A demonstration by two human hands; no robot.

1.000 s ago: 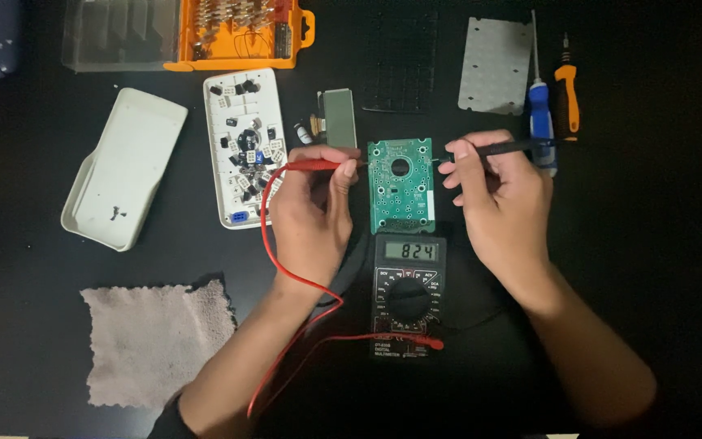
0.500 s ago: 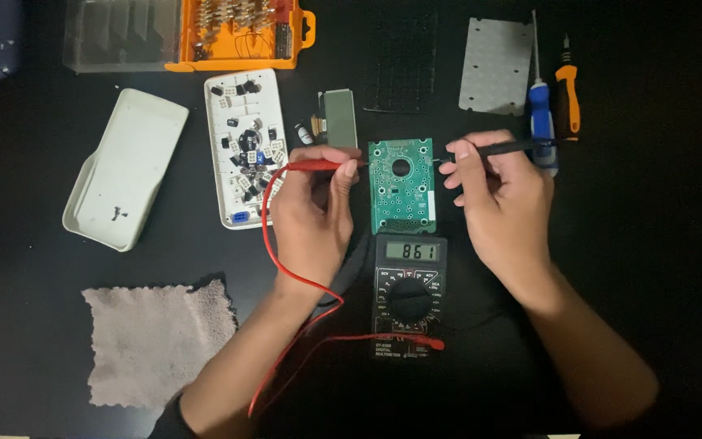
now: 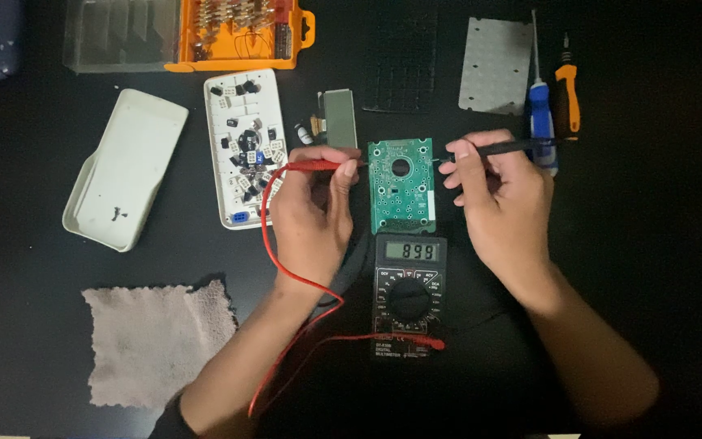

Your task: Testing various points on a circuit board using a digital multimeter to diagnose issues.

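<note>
My left hand pinches a red test probe, its tip pointing right at the left edge of a green circuit board. My right hand holds a black test probe with its tip at the board's upper right edge. The board lies flat on the black table between both hands. Just below it sits a black multimeter with its display lit. A red lead loops from the probe under my left wrist to a plug at the meter's bottom.
A white casing half with small parts and an empty white cover lie at left. An orange bit case sits at the top. A blue screwdriver, an orange screwdriver, a grey keypad sheet and a grey cloth are nearby.
The hands and probes have barely moved. The reading on the multimeter display has changed.
</note>
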